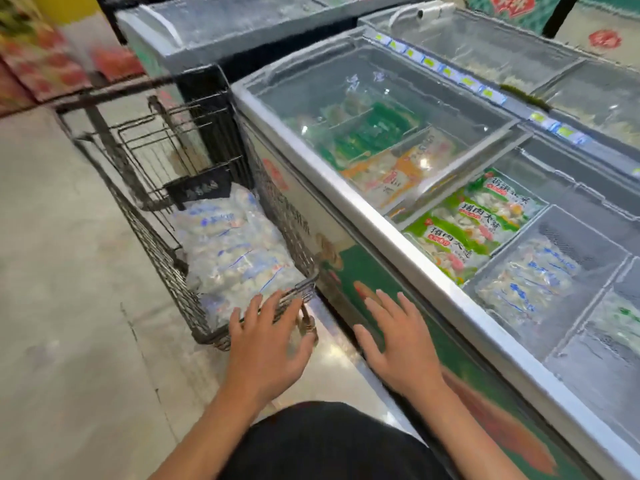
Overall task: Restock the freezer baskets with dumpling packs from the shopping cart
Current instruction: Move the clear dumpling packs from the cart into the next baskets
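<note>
A: Reaching forward, both hands appear with fingers straight and spread, holding nothing. The left hand [268,344] hovers at the near end of the shopping cart [152,244], its fingertips over the wire rim; whether they touch the wire cannot be told. The right hand [398,344] is held flat, palm down, in front of the painted side of the chest freezer [381,233], apart from the left hand.

B: Where are the dumpling packs?

A: Clear bags with blue print, the dumpling packs in the cart [232,247], lie piled in the wire basket just beyond the left hand. More of the same blue-printed packs [530,282] lie in a freezer basket [588,244] on the right, under the opened part of the lid.

B: And the neighbouring compartments?

A: Green packs with red labels [474,223] fill the basket just beyond that one. Farther on, beneath the sliding glass lid [381,109], lie orange-and-white packs [391,174] and dark green packs [374,133]. A second chest freezer [519,53] stands behind, with price tags [446,71] along the shared edge. The cart stands just beside the freezer on a pale floor [52,271]. The view is somewhat blurred.
</note>
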